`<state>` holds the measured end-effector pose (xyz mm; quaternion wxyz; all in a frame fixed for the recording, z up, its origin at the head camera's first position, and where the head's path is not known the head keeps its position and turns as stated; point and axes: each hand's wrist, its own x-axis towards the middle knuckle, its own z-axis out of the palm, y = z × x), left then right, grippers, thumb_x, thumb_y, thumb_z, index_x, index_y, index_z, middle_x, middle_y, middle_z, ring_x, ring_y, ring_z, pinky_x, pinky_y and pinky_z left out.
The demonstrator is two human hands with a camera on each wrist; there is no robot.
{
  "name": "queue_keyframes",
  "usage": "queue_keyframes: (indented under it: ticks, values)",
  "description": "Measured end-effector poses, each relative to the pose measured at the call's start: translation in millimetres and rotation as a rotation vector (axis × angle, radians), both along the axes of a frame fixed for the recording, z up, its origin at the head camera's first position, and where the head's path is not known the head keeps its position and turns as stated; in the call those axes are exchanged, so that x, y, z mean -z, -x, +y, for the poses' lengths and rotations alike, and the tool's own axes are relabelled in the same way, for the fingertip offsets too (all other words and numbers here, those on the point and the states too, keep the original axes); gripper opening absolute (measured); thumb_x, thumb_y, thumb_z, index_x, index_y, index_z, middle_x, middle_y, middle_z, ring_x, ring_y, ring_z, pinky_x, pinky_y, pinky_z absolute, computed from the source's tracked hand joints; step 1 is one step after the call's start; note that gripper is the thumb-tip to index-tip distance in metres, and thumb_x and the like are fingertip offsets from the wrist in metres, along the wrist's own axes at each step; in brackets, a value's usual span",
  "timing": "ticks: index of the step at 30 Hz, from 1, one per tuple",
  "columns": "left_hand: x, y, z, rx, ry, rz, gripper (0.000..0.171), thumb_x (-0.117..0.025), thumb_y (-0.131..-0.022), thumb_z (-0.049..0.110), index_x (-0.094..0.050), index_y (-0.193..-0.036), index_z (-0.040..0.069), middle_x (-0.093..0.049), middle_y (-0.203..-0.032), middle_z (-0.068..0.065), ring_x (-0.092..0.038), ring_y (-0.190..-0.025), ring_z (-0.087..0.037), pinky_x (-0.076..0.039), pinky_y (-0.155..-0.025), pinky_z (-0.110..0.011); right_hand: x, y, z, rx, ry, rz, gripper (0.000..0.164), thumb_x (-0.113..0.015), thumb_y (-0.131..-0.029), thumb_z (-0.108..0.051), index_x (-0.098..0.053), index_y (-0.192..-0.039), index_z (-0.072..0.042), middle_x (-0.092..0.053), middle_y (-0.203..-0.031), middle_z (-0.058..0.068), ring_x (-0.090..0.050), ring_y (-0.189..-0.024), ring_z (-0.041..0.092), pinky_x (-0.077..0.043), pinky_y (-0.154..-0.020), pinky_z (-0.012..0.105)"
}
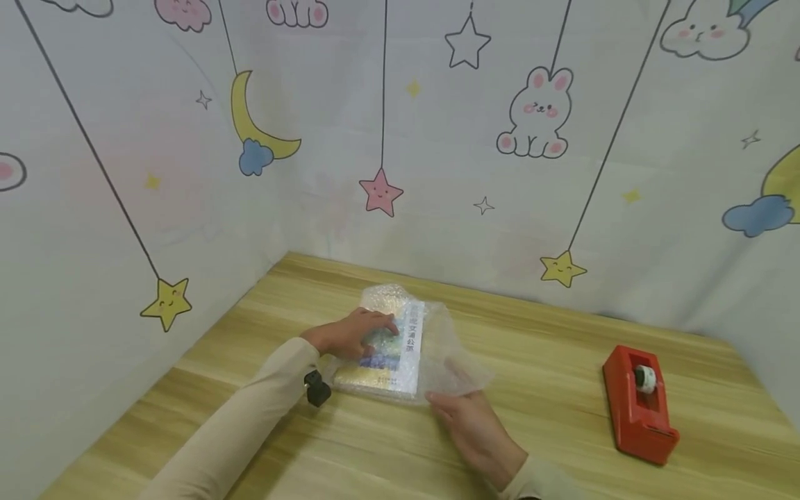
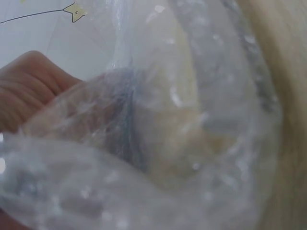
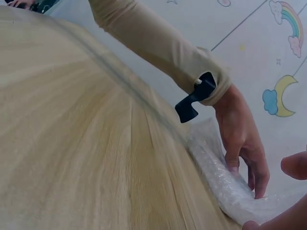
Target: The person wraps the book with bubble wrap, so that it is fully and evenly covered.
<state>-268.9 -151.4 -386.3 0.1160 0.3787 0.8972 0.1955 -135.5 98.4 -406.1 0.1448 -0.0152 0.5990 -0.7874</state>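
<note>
Both arms are covered by long, close-fitting beige sleeves that end at the wrists, well back from the fingers. Just behind the left hand, a small black clip-like device sits against the cuff. The right hand is bare too.
</note>
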Motion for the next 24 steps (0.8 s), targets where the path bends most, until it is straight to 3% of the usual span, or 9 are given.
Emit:
queue_keyframes:
  ticks: [2, 4, 8, 11, 14, 16, 20, 24]
  values:
    - [0.6, -0.3, 0, 0.002, -0.002, 0.006, 0.047, -0.064, -0.091, -0.003, -0.056, -0.135, 0.010, -0.036, -0.160, -0.021, -0.032, -0.148, -0.042, -0.023, -0.121, -0.060, 1.3, 4.1, -6, 0.024, 0.000, 0.007, 0.090, -0.054, -0.093, 0.005, 0.005, -0.160, -0.003, -0.007, -0.167, 0.025, -0.018, -0.154, 0.041, -0.020, -0.125, 0.051]
    - [0.7, -0.6, 0, 0.001, -0.006, 0.004, 0.047, -0.064, -0.090, -0.003, -0.056, -0.135, 0.010, -0.036, -0.160, -0.021, -0.032, -0.148, -0.042, -0.023, -0.121, -0.060, 2.1, 7.9, -12, 0.061, -0.019, 0.011, 0.091, -0.054, -0.092, 0.005, 0.005, -0.161, -0.003, -0.007, -0.167, 0.026, -0.016, -0.155, 0.042, -0.019, -0.126, 0.051]
    - [1.2, -0.2, 2, 0.000, -0.006, 0.004, 0.047, -0.064, -0.090, -0.004, -0.056, -0.135, 0.010, -0.036, -0.160, -0.022, -0.031, -0.148, -0.043, -0.024, -0.121, -0.061, 3.0, 12.4, -22, 0.122, -0.141, 0.070, 0.079, -0.053, -0.092, 0.003, -0.011, -0.159, 0.001, -0.020, -0.164, 0.026, -0.022, -0.152, 0.043, -0.020, -0.125, 0.055]
    - [0.2, 0.5, 3, 0.008, -0.011, 0.012, 0.048, -0.064, -0.090, -0.004, -0.056, -0.135, 0.009, -0.036, -0.160, -0.022, -0.032, -0.148, -0.043, -0.025, -0.121, -0.060, 3.0, 14.9, -28, 0.168, -0.326, 0.194, 0.071, -0.053, -0.088, 0.003, -0.030, -0.154, 0.004, -0.037, -0.158, 0.024, -0.038, -0.145, 0.040, -0.031, -0.121, 0.053]
    - [0.1, 1.7, 3, 0.034, -0.019, 0.030, 0.048, -0.064, -0.090, -0.003, -0.056, -0.135, 0.008, -0.038, -0.159, -0.022, -0.034, -0.148, -0.041, -0.024, -0.121, -0.059, 2.5, 16.6, -34, 0.194, -0.491, 0.296, 0.065, -0.053, -0.083, 0.004, -0.043, -0.147, 0.006, -0.052, -0.148, 0.023, -0.051, -0.133, 0.034, -0.046, -0.106, 0.045]
    - [0.9, 2.7, 2, 0.053, -0.019, 0.054, 0.047, -0.065, -0.090, -0.001, -0.056, -0.135, 0.007, -0.040, -0.158, -0.022, -0.037, -0.147, -0.039, -0.025, -0.120, -0.058, 2.4, 17.7, -37, 0.182, -0.541, 0.322, 0.059, -0.052, -0.082, 0.004, -0.050, -0.142, 0.007, -0.059, -0.140, 0.024, -0.056, -0.124, 0.029, -0.049, -0.095, 0.039]
    - [2.8, 3.8, -2, 0.064, -0.021, 0.085, 0.046, -0.067, -0.090, 0.001, -0.057, -0.134, 0.007, -0.043, -0.156, -0.023, -0.041, -0.145, -0.038, -0.027, -0.117, -0.058, 2.0, 20.2, -43, 0.112, -0.551, 0.348, 0.056, -0.049, -0.087, 0.002, -0.050, -0.142, 0.004, -0.060, -0.137, 0.023, -0.058, -0.118, 0.031, -0.050, -0.089, 0.039]
    - [3.7, 4.3, -1, 0.053, -0.004, 0.107, 0.056, -0.068, -0.091, 0.007, -0.050, -0.144, 0.001, -0.044, -0.155, -0.023, -0.043, -0.142, -0.041, -0.033, -0.116, -0.056, 2.4, 21.6, -48, 0.057, -0.575, 0.365, 0.065, -0.051, -0.088, 0.001, -0.039, -0.152, -0.002, -0.045, -0.155, 0.021, -0.049, -0.136, 0.039, -0.046, -0.103, 0.051]
